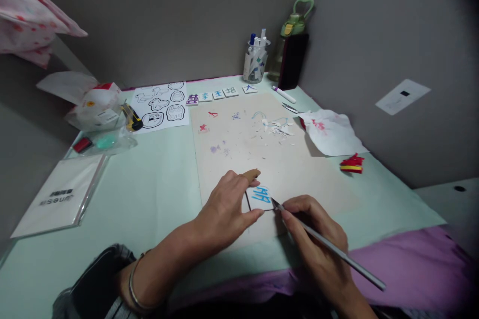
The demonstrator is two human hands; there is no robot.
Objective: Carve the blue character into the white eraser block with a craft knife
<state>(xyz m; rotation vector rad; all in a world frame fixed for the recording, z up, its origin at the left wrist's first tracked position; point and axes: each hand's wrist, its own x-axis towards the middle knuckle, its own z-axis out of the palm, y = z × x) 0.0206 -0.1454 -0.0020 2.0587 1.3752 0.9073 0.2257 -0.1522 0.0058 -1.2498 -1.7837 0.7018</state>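
A small white square tile (260,198) with blue strokes drawn on it lies on a beige work mat (239,149). My left hand (226,212) pinches the tile's left edge between thumb and a taped forefinger, pressing it to the mat. In my right hand (316,241) a thin grey craft knife (329,246) is gripped like a pen. Its tip touches the tile's lower right corner.
A row of small lettered tiles (219,94) lies at the mat's far edge, beside a sheet of outline drawings (160,104). A pen cup (256,62), a green-capped bottle (294,40), a crumpled stained tissue (331,132), red strips (352,163) and a white booklet (60,202) surround the mat.
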